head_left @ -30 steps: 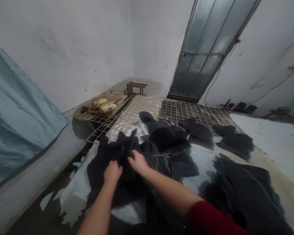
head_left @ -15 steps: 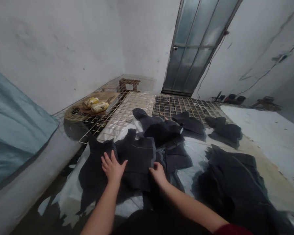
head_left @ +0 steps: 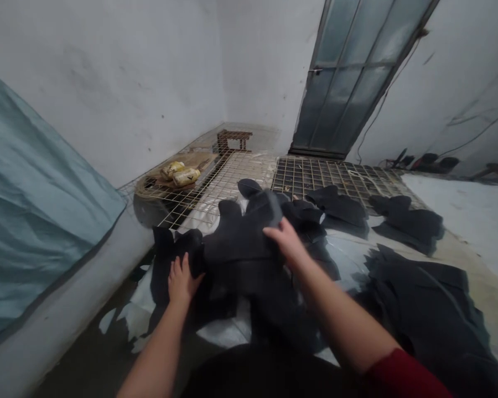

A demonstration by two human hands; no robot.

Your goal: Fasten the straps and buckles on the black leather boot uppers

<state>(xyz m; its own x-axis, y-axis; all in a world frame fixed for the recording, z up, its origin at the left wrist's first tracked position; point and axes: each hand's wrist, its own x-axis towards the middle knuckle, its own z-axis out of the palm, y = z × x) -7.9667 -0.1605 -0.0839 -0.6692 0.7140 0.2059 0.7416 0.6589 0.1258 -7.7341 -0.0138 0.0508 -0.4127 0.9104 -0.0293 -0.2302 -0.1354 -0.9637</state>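
Note:
My right hand [head_left: 287,239] pinches the right edge of a black cut fabric piece [head_left: 243,237], which is lifted and blurred by motion. A lighter grey strip runs along that edge. Spread fingers of my left hand [head_left: 182,281] rest on another black fabric piece [head_left: 161,260] just to the left. Beneath and behind the lifted piece lie more black pieces [head_left: 309,218], overlapping one another. Pale sheeting [head_left: 228,331] shows between them near my body.
Black fabric stacks [head_left: 427,298] lie to the right, with smaller piles [head_left: 410,221] farther back. Behind them are a wire mesh grid [head_left: 307,174], a small brown stool [head_left: 234,138] and yellowish wrapped bundles [head_left: 185,174]. A light blue cloth [head_left: 37,221] hangs at left; a metal door [head_left: 348,72] stands behind.
My right hand has moved up and to the right, raising the fabric piece by its edge. My left hand stays on the left piece. The view has turned slightly left.

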